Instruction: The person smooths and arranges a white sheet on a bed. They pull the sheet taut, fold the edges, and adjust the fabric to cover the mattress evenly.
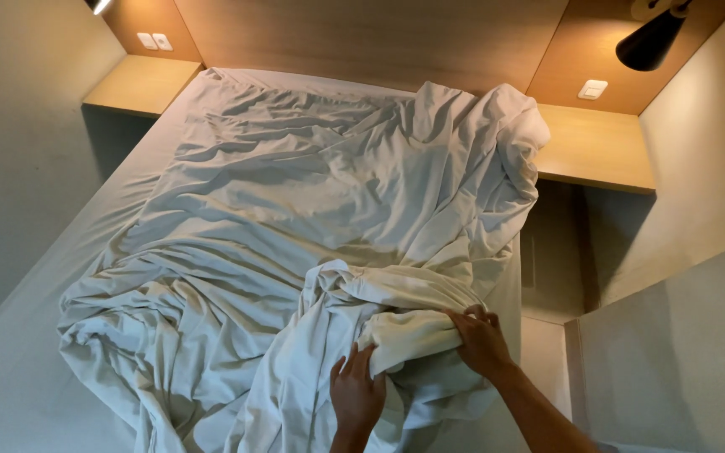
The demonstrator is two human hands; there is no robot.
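Nearest us, our 2 hands work at the bottom edge of view, both on a bunched white sheet (312, 252). Our left hand (356, 392) lies flat against a fold of it, fingers (361, 359) spread and pressing the cloth rather than closing around it. Our right hand (482, 340) comes in from the right on a bare forearm; its fingers (466, 321) curl over a thick gathered roll of the sheet and grip it, just beside the left hand.

Sheet lies crumpled across the bed (10, 369), heaped toward the near right corner where we hold it, with another raised bunch at the far right by the headboard. Smooth fitted cover shows along the bed's left side.

Wooden headboard panel (362, 38) spans the far wall. 2 wooden shelves flank it: left shelf (140, 84), right shelf (593, 151). White wall switches sit above each: left pair (154, 41), right one (592, 89). Black lamp (649, 40) hangs at upper right.
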